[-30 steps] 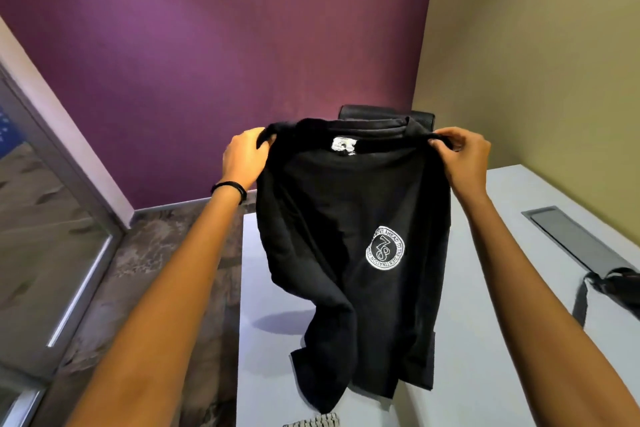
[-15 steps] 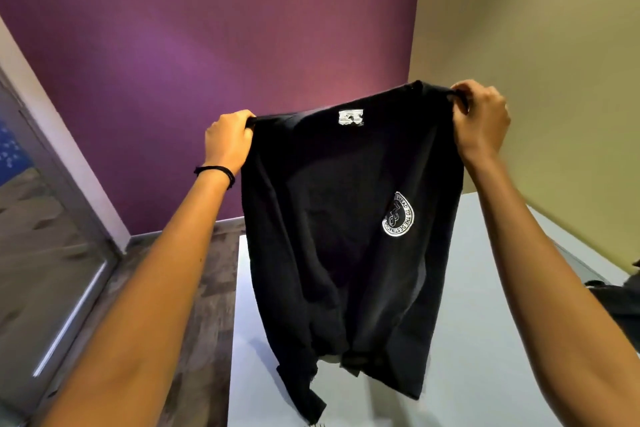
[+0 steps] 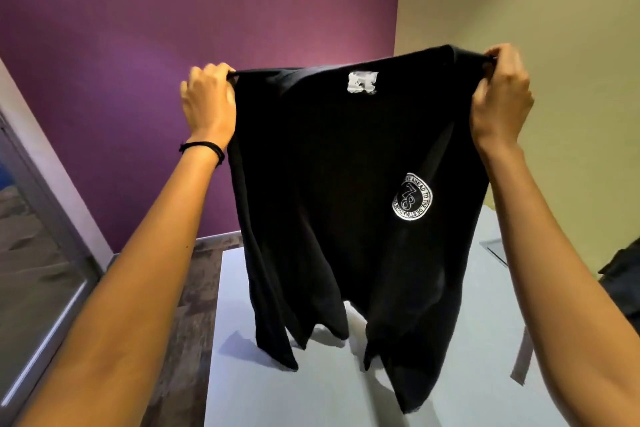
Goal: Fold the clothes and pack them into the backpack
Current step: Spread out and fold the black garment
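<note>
A deep purple wall (image 3: 138,45) fills the back of the room and meets a dull beige wall (image 3: 561,10) at a corner on the right, with a soft pinkish glow of light on the purple paint near that corner. Along the left runs a white strip of wall (image 3: 45,156) beside a glass panel (image 3: 31,270) in a grey frame, and below the purple wall a pale skirting board (image 3: 214,238) borders a mottled grey floor (image 3: 187,305). A white counter (image 3: 294,392) stretches toward the far walls, with a grey panel (image 3: 493,248) set into its top on the right
</note>
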